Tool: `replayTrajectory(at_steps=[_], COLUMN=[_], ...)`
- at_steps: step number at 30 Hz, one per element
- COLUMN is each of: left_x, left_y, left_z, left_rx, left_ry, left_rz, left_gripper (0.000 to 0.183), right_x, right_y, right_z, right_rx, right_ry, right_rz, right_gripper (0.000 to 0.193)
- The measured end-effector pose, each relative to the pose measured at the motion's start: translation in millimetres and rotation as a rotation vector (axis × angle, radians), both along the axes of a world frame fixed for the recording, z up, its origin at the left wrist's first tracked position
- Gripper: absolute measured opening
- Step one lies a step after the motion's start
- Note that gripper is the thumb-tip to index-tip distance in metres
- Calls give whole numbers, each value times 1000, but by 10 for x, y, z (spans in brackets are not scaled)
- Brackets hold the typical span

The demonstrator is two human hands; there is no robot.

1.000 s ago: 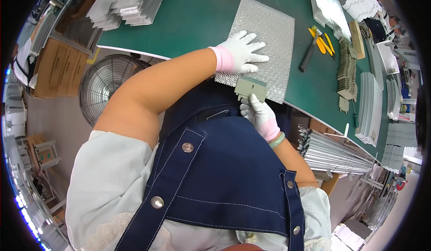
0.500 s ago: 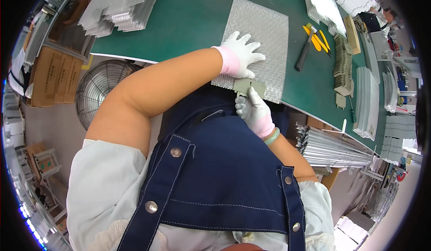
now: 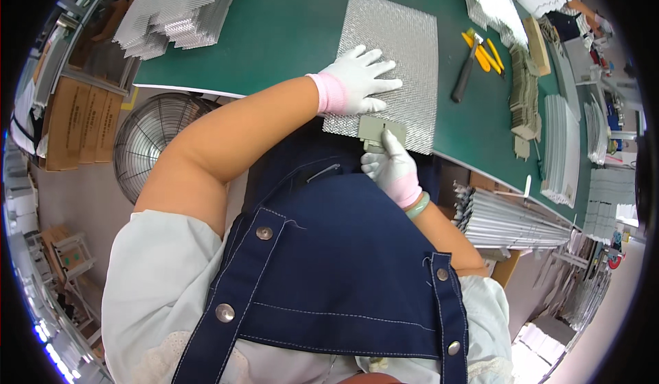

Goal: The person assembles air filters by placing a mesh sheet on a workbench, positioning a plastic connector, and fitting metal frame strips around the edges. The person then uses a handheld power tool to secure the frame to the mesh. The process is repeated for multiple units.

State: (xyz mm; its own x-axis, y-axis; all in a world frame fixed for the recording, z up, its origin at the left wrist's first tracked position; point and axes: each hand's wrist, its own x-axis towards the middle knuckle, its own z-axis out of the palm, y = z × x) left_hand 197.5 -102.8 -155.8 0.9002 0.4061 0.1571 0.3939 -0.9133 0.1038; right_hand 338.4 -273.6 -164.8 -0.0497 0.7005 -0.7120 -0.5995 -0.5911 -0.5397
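Note:
A silvery mesh sheet lies on the green table, its near edge at the table's front edge. My left hand, in a white glove with a pink cuff, rests flat on the sheet's left part with fingers spread. At the sheet's near edge my right hand, gloved alike, pinches a flat grey-green plate, thumb on top and fingers curled below. The plate overlaps the sheet's near edge; whether it grips the mesh I cannot tell.
To the right lie a hammer and yellow-handled pliers. Beyond them stands a row of grey-green plates, then stacked white panels. More mesh sheets are piled at the far left. A floor fan stands below the table's left edge.
My left hand has slid slightly left on the sheet, away from the plate. The plate in my right hand has tilted, showing more of its face.

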Motion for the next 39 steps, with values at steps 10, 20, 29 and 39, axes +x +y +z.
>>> replayTrajectory(at_steps=[10,20,29,39], left_x=[-35,60,159,402], left_y=[-356,36,-625,-598], left_z=[-50,92,430,767], left_rx=[29,-70,-81,-13], left_ry=[-44,-39,103,-197], left_rz=[18,-171,-213,-135], left_gripper=[57,63,87,90], right_x=[74,153,2980,3171], right_y=[-341,-144,-2012,-2788], right_z=[-242,-72,-912,-868], right_rx=[147,164,-504,-178], right_ry=[7,-154,-1797,-431], right_rz=[0,216,-764,-968], right_gripper=[34,55,48,33])
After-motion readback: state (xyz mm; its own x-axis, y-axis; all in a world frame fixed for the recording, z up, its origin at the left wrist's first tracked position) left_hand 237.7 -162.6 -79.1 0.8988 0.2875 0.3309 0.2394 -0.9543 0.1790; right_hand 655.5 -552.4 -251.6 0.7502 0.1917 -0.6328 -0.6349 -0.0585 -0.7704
